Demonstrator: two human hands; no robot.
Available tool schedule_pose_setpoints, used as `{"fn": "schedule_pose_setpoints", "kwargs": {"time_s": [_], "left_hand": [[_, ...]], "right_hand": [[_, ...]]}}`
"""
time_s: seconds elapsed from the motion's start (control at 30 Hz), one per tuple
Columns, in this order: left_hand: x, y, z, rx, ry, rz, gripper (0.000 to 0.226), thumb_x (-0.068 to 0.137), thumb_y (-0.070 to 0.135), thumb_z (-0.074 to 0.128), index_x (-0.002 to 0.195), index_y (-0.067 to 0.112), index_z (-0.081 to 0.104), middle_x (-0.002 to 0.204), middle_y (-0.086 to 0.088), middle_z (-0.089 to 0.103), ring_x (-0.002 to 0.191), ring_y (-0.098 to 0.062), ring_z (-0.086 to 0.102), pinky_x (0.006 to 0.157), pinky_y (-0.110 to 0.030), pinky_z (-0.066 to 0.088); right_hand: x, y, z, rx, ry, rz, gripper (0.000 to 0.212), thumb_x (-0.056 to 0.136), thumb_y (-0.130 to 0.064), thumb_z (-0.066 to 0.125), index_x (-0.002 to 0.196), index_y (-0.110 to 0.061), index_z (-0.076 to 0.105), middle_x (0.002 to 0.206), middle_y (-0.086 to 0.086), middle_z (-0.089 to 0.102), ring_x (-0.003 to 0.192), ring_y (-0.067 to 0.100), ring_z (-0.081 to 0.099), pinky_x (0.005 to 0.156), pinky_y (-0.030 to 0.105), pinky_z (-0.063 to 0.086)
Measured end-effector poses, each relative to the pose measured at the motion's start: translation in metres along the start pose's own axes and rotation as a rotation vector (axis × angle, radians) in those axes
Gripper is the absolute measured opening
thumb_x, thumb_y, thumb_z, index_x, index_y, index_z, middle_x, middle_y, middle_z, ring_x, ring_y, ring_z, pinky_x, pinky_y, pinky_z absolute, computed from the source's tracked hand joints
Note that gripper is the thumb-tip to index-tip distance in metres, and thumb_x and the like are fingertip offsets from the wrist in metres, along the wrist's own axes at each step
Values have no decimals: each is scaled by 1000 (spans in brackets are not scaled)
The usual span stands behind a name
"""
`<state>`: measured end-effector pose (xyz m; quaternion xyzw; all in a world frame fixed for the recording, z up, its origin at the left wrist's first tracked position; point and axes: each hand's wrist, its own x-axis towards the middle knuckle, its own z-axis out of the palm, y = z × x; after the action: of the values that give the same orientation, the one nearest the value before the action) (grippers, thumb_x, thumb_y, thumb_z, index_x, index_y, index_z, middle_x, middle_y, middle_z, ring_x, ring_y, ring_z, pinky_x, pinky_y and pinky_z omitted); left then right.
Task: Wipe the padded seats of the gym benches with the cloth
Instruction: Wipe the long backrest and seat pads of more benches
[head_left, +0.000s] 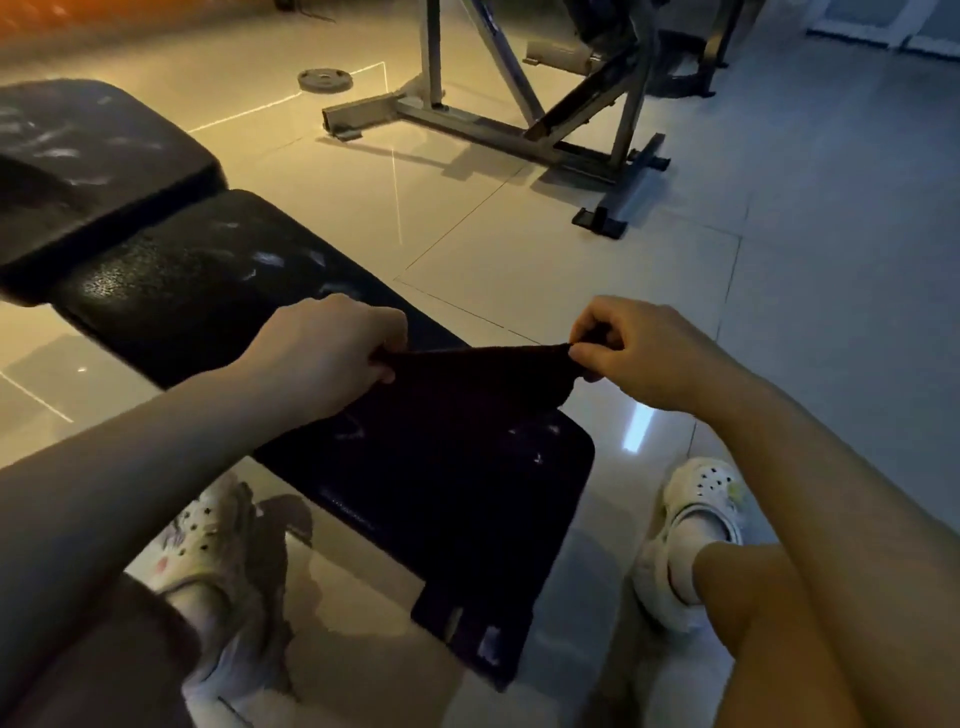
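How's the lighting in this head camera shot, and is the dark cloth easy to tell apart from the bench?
Head view: dim, with a warm orange cast at left and cooler grey at right; the glossy tiled floor shows glare streaks; the dark cloth, pinched between left hand and right hand, nearly merges with the black padded bench seat; wide-angle bending at the edges.

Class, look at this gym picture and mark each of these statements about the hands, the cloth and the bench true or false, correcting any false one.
1. Both hands, left hand and right hand, hold the dark cloth. True.
2. The cloth lies crumpled on the floor. False: it is stretched between the hands above the bench pad.
3. A weight plate lies on the floor tiles beyond the bench. True.
4. The bench pad is white. False: it is black, with pale smears.
5. The person is barefoot. False: light clogs are on the feet.
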<state>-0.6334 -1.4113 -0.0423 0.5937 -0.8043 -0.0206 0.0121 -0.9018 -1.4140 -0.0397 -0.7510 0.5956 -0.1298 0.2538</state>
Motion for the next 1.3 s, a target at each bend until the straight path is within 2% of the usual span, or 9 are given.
{"fn": "schedule_pose_setpoints", "kwargs": {"time_s": [0.1,0.2,0.3,0.47,0.63,0.87,1.0,1.13,1.3], "left_hand": [[-19,2,5,-48,-41,-106,16,88,33,66,88,34,50,84,10,52,89,-20,56,68,-33,38],[-45,12,16,-26,-81,-208,10,94,38,57,94,29,54,93,8,55,93,-19,56,72,-36,46],[-66,35,36,-32,-38,-281,15,99,38,49,102,24,53,97,8,55,94,-17,58,75,-36,47],[-92,93,63,-230,-6,-413,9,94,24,59,93,29,52,89,12,57,83,-7,56,70,-24,41],[-94,157,63,-370,71,-555,3,95,17,59,96,20,60,89,5,63,76,-3,55,63,-13,39],[-63,233,6,-174,176,-598,6,96,22,58,99,24,62,96,6,64,87,-12,59,73,-30,46],[-31,265,-26,48,160,-576,18,99,29,51,113,26,61,109,9,60,92,-10,55,71,-26,40],[-24,274,-34,69,187,-536,16,98,25,52,110,23,64,103,8,61,80,-5,50,62,-16,35],[-33,275,-24,-1,285,-554,7,88,15,68,91,20,71,85,7,66,66,-6,54,56,-18,40]], "right_hand": [[-1,-2,-12,17,-95,-108,5,98,-19,56,101,-22,53,99,2,64,94,19,64,82,27,51],[-3,-5,-22,-1,-166,-200,1,101,-21,51,102,-21,50,99,6,66,91,19,67,89,37,54],[-4,-4,-29,-68,-198,-284,6,103,-25,45,103,-20,48,94,7,65,87,21,66,84,38,56],[-6,18,-51,-236,-339,-357,7,103,-24,45,101,-18,48,85,1,60,81,17,63,71,30,49],[5,59,-69,-341,-467,-419,6,103,-20,45,97,-19,48,88,5,66,79,18,63,71,31,47],[29,125,-106,-396,-410,-484,7,100,-24,50,101,-19,55,84,-1,66,85,20,67,76,32,48],[52,152,-119,-312,-318,-502,8,99,-28,52,97,-21,54,90,-1,63,80,17,63,68,29,43],[70,148,-122,-215,-411,-535,14,100,-22,54,86,-22,51,81,-3,60,62,11,62,56,24,43],[82,119,-111,-340,-484,-719,4,100,-20,53,97,-19,51,90,0,59,78,16,63,61,25,42]]}}
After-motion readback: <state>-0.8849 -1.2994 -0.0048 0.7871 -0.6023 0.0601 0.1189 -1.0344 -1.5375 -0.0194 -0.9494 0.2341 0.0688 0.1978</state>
